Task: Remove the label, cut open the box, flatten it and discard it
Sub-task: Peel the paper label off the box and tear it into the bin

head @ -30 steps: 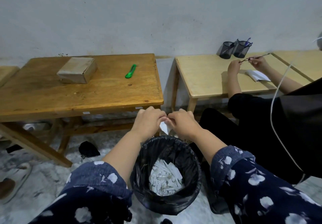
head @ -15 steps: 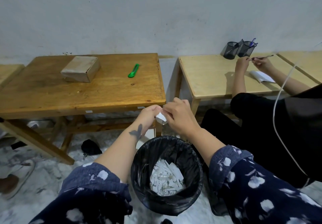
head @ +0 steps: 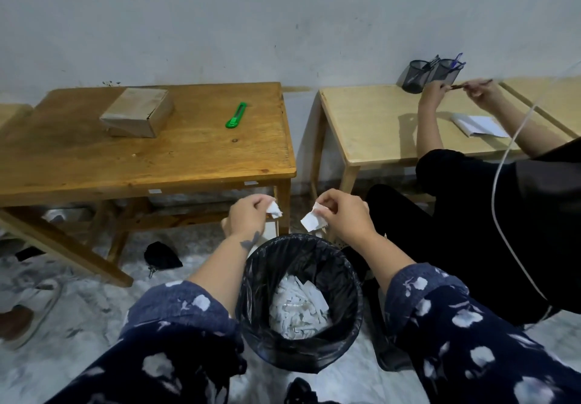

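Note:
A closed brown cardboard box (head: 138, 116) sits at the back left of the dark wooden table (head: 176, 158), with a green utility knife (head: 235, 115) to its right. Both my hands hover over a black-lined trash bin (head: 251, 296) on the floor. My left hand (head: 248, 216) pinches a small white piece of torn label (head: 274, 209). My right hand (head: 341, 216) pinches a larger white label piece (head: 311, 221). The two pieces are apart. Several white paper scraps (head: 298, 307) lie in the bin.
A lighter wooden table (head: 374, 127) stands to the right, where another person (head: 490, 215) in black sits with a notebook (head: 479, 125) and two mesh pen cups (head: 432, 75). A black pouch (head: 162, 256) and shoes (head: 22, 315) lie on the floor.
My hands were together on one white label; they have pulled apart sideways, and the label is now torn into two pieces, one in each hand.

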### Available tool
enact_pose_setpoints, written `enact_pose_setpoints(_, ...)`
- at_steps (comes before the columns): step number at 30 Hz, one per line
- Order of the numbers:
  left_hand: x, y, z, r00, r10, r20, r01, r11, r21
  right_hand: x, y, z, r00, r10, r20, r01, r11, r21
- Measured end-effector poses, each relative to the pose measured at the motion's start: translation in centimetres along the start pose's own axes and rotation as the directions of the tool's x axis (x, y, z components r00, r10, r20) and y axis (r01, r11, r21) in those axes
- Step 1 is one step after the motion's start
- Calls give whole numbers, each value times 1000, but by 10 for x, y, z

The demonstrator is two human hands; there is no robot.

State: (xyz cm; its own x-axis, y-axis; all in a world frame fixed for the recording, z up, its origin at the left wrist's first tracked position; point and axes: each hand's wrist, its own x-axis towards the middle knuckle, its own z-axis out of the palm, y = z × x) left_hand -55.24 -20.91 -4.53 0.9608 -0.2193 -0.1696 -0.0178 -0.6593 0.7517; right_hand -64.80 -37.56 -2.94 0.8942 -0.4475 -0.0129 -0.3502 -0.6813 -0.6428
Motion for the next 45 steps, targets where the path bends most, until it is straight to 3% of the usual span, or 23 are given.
enact_pose_setpoints(4,-16,-5,33,999,-1,37,4,998,-69,-8,15,19,995,93,24,-94,996,10)
enact_pose_setpoints(13,-25,-40,86,994,-55,90,52,998,30,-24,58,60,949,272,159,-268,962,-49)
enact_pose_setpoints(22,-21,-85,140,965,-165,203,161,986,39,-29,105,108,872,387,301,-392,919,-47)
enact_pose_setpoints(25,-21,-88,149,951,-214,221,227,973,-32,-29,113,116,859,408,309,-415,909,-45)
enact_pose_setpoints(30,-20,-87,147,884,-285,370,236,956,171,-26,117,115,830,439,345,-447,893,-61)
enact_pose_setpoints(35,-10,-88,129,851,-273,449,228,962,152,-12,110,103,814,439,381,-447,892,-72)
enact_pose_setpoints(45,32,-42,34,937,-118,328,66,984,165,50,17,80,883,238,404,-238,970,-52)
